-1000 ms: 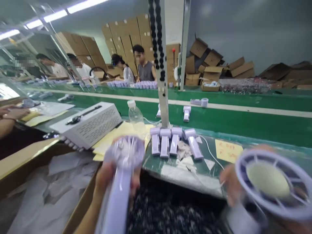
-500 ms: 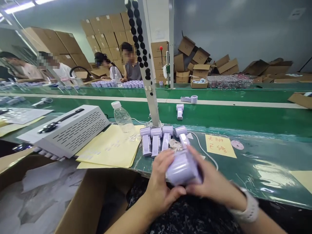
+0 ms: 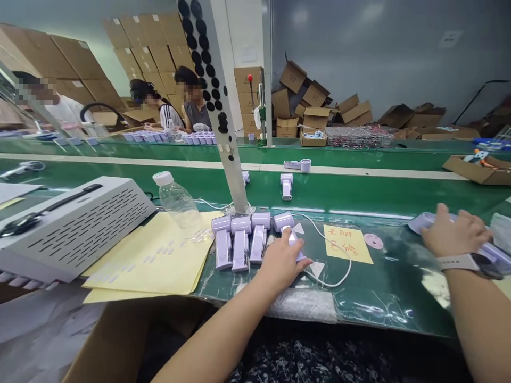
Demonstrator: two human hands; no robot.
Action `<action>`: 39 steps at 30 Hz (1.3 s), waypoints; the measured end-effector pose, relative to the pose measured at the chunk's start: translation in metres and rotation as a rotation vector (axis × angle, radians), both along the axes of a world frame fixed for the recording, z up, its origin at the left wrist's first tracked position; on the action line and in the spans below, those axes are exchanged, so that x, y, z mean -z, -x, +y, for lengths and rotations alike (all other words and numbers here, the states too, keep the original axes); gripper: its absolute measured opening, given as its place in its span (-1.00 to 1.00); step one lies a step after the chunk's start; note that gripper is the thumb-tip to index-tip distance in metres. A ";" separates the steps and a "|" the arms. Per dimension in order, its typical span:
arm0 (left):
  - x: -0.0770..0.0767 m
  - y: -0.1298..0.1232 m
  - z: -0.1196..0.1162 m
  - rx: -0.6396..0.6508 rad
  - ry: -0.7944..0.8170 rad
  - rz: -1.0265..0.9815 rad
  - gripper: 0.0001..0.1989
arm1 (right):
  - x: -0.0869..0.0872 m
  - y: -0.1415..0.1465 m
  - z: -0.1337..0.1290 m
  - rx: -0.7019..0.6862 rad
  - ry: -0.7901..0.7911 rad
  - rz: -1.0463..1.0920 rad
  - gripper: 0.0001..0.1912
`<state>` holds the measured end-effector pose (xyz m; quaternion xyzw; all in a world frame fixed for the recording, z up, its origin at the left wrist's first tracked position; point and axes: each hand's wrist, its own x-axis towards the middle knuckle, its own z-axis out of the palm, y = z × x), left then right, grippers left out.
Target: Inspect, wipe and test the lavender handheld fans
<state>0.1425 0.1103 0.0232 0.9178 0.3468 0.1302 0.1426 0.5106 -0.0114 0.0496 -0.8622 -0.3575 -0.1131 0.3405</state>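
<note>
Fans (image 3: 282,220) under my left hand (image 3: 279,263) and right hand (image 3: 453,236) look light, stiff, slick, best held by the handle (image 3: 294,234); whether either grips, I cannot tell.

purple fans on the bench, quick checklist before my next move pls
1. Left hand on the nearby purple fan: ok, fingers touch it.
2. Right hand firmly holding the far-right fan: cannot tell, the hand covers much of it.
3. Three fans to the left of the left hand facing one way: ok, heads away from you, handles toward you.
4. White cable clear of the left hand's fan: cannot tell, it loops close by and the hand blocks part of the view.
5. Bench around the left hand free of scraps: not ok, white triangular pieces lie beside it.
6. Bottle capped: ok.
</note>
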 end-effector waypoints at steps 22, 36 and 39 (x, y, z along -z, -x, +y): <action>-0.013 0.051 -0.063 0.062 1.471 -1.417 -0.30 | -0.010 0.178 0.211 -0.567 0.282 0.072 -0.70; -0.013 0.069 -0.043 -0.231 1.446 -1.555 -0.40 | -0.062 0.283 0.011 -1.099 0.320 -0.449 -0.70; -0.008 0.079 -0.042 -0.340 1.334 -1.645 -0.40 | -0.045 0.306 -0.005 -1.116 0.328 -0.547 -0.75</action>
